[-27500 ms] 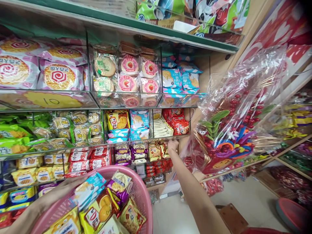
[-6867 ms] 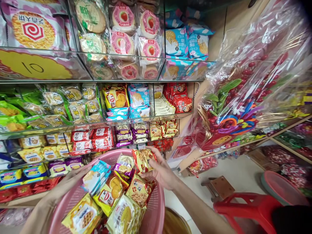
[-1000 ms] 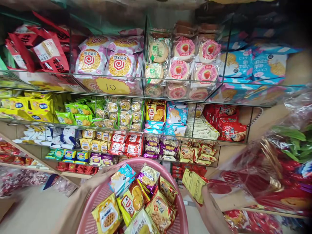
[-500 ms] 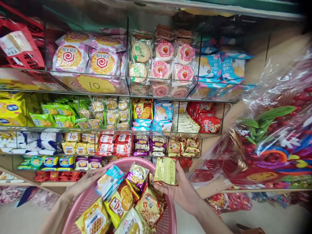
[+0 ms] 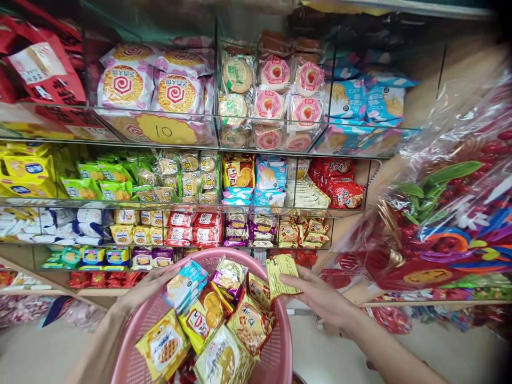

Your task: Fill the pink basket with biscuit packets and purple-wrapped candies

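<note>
My left hand (image 5: 146, 285) grips the far left rim of a round pink basket (image 5: 276, 352) that I hold low in front of me. Several snack packets lie in the basket, among them a blue one (image 5: 184, 282), a purple one (image 5: 229, 274) and a yellow waffle one (image 5: 163, 344). My right hand (image 5: 320, 296) hovers at the basket's right rim and pinches a small yellow packet (image 5: 282, 274), which hangs just over the basket's far right edge.
Glass-fronted shelves (image 5: 256, 205) packed with biscuit and snack packets fill the wall ahead. A yellow tag marked 10 (image 5: 162, 129) sits on the upper shelf. A cellophane-wrapped red decoration (image 5: 448, 224) juts in from the right. Pale floor (image 5: 24, 357) shows at the bottom left.
My right hand brought the yellow packet from the right side over to the basket's rim and has tipped it lower toward the packets inside. The view has shifted a little to the left.
</note>
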Demonstrator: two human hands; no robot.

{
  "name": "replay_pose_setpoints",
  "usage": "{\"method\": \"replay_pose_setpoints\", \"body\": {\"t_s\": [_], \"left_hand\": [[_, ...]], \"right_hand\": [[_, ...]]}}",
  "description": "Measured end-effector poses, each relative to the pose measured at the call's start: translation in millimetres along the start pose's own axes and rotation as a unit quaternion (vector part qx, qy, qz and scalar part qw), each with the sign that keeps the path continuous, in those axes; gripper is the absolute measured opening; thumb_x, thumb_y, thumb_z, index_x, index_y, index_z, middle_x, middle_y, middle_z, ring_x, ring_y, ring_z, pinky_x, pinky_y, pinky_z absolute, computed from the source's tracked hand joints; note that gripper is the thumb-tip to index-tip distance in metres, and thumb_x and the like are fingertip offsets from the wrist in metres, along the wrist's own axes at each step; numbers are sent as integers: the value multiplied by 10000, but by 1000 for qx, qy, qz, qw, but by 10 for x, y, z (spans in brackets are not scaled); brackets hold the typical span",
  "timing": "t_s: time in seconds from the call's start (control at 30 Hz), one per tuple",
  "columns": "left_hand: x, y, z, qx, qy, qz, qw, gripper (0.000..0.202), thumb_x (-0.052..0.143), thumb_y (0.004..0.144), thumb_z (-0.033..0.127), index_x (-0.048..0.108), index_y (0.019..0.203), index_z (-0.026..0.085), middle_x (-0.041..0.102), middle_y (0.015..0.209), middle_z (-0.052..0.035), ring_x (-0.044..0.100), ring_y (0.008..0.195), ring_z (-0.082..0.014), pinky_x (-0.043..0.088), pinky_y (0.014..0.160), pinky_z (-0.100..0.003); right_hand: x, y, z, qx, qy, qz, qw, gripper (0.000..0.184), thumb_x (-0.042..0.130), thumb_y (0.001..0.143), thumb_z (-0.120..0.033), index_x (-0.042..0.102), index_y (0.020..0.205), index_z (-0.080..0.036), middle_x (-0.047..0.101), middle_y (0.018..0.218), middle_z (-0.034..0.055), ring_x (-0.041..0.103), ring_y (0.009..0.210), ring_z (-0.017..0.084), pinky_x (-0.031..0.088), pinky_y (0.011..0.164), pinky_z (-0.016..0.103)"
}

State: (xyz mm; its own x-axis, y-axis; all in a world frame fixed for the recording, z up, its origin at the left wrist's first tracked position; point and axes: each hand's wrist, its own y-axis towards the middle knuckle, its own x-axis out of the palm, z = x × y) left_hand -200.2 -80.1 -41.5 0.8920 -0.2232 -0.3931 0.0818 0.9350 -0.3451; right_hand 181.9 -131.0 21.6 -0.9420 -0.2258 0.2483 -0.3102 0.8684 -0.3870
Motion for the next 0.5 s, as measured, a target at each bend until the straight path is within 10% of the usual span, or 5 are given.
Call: {"method": "replay_pose_setpoints", "body": {"t_s": [0.3, 0.5], "left_hand": [[-22, -111, 71, -39, 5, 18, 999, 673, 578, 575, 646, 634, 1075, 199, 561, 1210, -69, 436, 1185, -289, 340, 1014, -377], [-58, -118, 1, -18, 5, 31, 999, 632, 604, 574, 620, 658, 1032, 188, 567, 1204, -74, 449, 1174, -286, 378, 987, -351]], "right_hand": [[61, 136, -178, -116, -279, -73, 950, 288, 597, 743, -309, 545, 1001, -193, 633, 927, 26, 575, 835, 173, 445, 738, 306], [156, 253, -306, -371, -639, -196, 645, 254, 425, 831, -101, 545, 1022, -217, 588, 1052, 56, 464, 1045, 192, 306, 916, 385]]}}
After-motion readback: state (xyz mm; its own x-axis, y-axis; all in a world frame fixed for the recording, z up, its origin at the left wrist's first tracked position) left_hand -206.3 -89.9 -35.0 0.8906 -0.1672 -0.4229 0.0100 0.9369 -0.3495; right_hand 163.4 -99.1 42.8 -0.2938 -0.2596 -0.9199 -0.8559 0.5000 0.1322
